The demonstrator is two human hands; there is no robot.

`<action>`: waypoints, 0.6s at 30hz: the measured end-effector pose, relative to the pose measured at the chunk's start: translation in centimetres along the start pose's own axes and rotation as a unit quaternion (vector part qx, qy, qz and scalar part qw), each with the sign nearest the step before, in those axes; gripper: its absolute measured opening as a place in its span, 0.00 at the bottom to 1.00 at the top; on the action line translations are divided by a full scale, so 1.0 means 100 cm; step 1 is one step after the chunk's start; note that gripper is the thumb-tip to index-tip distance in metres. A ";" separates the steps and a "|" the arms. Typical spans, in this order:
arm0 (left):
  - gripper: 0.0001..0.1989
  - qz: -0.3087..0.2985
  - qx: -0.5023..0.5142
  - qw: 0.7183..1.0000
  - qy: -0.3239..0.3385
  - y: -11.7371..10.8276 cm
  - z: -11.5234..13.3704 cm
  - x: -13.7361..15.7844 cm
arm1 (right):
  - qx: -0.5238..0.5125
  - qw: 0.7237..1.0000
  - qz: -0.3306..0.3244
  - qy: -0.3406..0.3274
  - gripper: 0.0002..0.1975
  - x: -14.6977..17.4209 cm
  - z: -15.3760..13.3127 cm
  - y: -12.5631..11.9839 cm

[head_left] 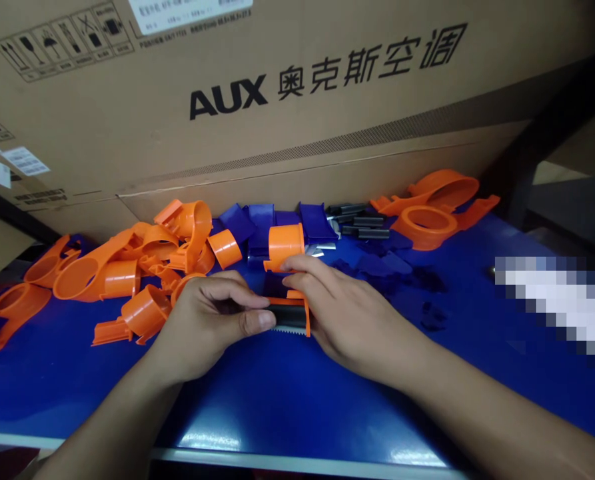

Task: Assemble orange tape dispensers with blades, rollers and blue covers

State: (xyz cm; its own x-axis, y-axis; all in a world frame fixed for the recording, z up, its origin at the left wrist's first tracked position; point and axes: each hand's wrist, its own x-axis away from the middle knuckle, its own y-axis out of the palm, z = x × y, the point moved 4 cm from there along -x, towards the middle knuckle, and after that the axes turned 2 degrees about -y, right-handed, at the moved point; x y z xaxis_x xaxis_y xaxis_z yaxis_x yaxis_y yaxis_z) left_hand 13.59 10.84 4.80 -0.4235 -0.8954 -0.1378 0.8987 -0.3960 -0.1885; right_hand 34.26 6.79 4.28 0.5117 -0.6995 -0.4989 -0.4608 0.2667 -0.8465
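Observation:
Between my two hands is an orange plastic tape dispenser (pixel 286 245), its round hub pointing away from me. A black strip (pixel 291 315) lies along its near end, and a toothed metal cutter edge (pixel 288 330) shows just below that strip. My left hand (pixel 210 320) pinches the left end of this part between thumb and forefinger. From the right, my right hand (pixel 350 313) grips the orange body, its fingers reaching over toward the hub. Some of the right fingertips are hidden behind the dispenser.
Orange dispenser parts (pixel 144 310) are heaped at the left, with more orange frames (pixel 427 223) at the back right. Dark blue plastic plates (pixel 320 220) and black strips (pixel 372 233) lie along the back. A large cardboard carton (pixel 302 127) stands behind the blue tabletop (pixel 277 400).

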 end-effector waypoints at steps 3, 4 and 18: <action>0.07 -0.003 -0.016 1.000 -0.003 0.002 -0.003 -0.001 | -0.010 1.000 -0.001 0.006 0.16 0.000 -0.002 0.001; 0.07 -0.002 -0.022 1.000 -0.001 0.004 -0.004 -0.001 | -0.011 1.000 0.000 0.010 0.15 0.000 -0.003 0.003; 0.21 0.021 -0.203 0.962 0.184 0.028 0.009 0.014 | -0.085 0.996 0.035 0.020 0.19 0.003 0.006 0.007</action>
State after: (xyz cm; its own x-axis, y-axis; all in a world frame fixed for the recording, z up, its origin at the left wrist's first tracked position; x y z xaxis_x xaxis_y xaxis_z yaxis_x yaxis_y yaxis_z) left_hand 15.62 8.35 4.93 -0.4659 -0.7470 -0.4742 0.8293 -0.1818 -0.5284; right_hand 34.53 7.14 3.40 0.4456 -0.7098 -0.5455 -0.6124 0.2027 -0.7641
